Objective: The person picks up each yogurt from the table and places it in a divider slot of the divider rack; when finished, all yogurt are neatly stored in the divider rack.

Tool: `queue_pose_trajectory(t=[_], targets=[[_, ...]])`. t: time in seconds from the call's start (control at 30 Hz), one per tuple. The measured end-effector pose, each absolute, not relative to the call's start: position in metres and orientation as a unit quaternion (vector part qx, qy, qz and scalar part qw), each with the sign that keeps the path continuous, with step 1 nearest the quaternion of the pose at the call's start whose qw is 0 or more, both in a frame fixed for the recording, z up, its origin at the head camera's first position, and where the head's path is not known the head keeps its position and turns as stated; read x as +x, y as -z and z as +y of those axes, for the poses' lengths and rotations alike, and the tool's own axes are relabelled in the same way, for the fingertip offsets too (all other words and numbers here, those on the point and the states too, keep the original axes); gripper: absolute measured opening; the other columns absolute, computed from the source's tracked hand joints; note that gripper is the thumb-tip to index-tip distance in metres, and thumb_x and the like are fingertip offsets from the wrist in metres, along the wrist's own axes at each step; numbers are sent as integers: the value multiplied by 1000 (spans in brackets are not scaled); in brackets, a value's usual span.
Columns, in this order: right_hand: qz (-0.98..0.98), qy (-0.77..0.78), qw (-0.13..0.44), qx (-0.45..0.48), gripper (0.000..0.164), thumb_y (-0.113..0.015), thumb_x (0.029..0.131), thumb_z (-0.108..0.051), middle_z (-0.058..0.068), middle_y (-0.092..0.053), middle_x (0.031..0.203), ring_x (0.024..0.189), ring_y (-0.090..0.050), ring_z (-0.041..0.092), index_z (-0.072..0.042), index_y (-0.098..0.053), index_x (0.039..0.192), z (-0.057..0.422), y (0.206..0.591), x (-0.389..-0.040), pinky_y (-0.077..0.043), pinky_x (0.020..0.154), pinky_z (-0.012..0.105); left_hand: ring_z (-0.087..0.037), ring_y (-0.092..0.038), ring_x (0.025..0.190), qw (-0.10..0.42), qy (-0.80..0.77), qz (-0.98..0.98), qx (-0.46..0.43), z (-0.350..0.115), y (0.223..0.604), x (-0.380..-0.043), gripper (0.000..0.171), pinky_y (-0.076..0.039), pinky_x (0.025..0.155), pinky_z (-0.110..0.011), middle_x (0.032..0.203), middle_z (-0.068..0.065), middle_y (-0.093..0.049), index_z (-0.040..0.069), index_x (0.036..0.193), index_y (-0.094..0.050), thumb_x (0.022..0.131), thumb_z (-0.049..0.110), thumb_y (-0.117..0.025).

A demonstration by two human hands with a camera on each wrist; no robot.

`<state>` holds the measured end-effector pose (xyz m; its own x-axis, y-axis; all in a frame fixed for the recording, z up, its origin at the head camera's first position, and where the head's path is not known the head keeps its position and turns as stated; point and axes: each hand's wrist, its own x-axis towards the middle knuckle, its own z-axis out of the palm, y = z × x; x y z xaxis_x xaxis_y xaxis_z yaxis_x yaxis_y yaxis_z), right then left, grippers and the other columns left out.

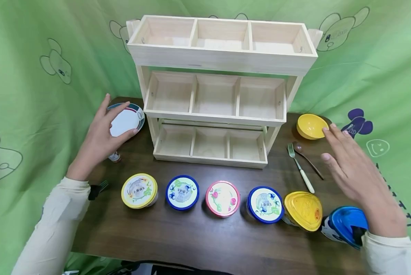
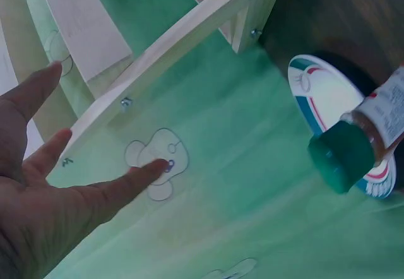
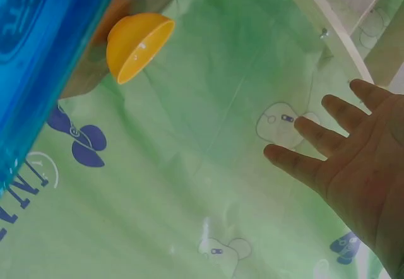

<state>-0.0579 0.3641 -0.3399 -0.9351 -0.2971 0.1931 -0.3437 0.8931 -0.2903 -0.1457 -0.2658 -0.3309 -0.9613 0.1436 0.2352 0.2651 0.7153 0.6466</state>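
"Fingers (image 1: 117, 111) on the left hand (image 1: 100, 135) are spread wide, with the thumb held out, and nothing is gripped."

"How are the ones on the right hand (image 1: 360, 172) held?"

"They are stretched out almost straight, and nothing is held there either."

"What can be seen by the left hand?"

"A white plate (image 1: 127, 121) can be seen left of the wooden shelf (image 1: 222, 63). From the left wrist, a bottle (image 2: 386, 112) with a green cap is seen in front of it. Neither is touched; a space is seen between them and the hand."

"And by the right hand?"

"A yellow bowl (image 1: 311, 126) is set right of the shelf, and it is not touched. A fork (image 1: 301, 168) and a brown spoon (image 1: 310, 162) are laid nearer, also right of the shelf."

"What is put in front of the shelf?"

"Four round tubs (image 1: 182, 193) are lined up there. A yellow-lidded tub (image 1: 303, 211) and a blue-lidded tub (image 1: 346, 223) are placed in front of the shelf and to its right."
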Motion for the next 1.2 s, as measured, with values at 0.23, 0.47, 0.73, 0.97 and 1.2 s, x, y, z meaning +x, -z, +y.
queue_pose_trajectory(t=[0.23, 0.47, 0.73, 0.97, 1.2], targets=[[-966, -208, 70, 139, 61, -36, 120, -28, 20, -8, 181, 165, -2, 47, -6, -18, 174, 374, 332, -50, 7, 134, 56, -36, -25, 162, 90, 429, -890, -127, -267, 337, -145, 68, -55, 112, -42, 182, -1, -8, 14, 159, -57, 97, 1, -81], [-969, -209, 69, 110, 58, -36, 120, -22, 22, -4, 180, 164, 1, 50, -2, -21, 172, 391, 327, -36, 11, 131, 61, -36, -31, 159, 86, 485, -857, -149, -268, 346, -144, 67, -53, 100, -12, 181, 2, -10, 7, 156, -59, 94, -9, -79], [-966, -212, 94, 111, 54, -34, 119, -17, 29, -6, 178, 163, 3, 51, 5, -28, 168, 404, 331, -19, 13, 132, 59, -44, -31, 157, 5, 504, -854, -127, -273, 349, -143, 97, -56, 92, -11, 182, 6, 5, 31, 172, -33, 95, -2, -82], [-961, -233, 104, 105, 54, -32, 119, -16, 30, -5, 177, 163, 4, 50, 5, -25, 169, 414, 343, -2, 15, 131, 58, -43, -31, 158, 7, 507, -851, -139, -285, 356, -140, 84, -54, 89, -8, 182, -4, -5, 18, 170, -41, 98, -4, -78], [-949, -281, 121, 69, 61, -34, 118, -19, 32, -3, 177, 161, 3, 55, -2, -14, 173, 424, 349, 10, 16, 127, 66, -13, -41, 153, -2, 500, -844, -196, -288, 374, -141, 45, -46, 103, -9, 170, -14, -43, 3, 149, -65, 105, 2, -71]])
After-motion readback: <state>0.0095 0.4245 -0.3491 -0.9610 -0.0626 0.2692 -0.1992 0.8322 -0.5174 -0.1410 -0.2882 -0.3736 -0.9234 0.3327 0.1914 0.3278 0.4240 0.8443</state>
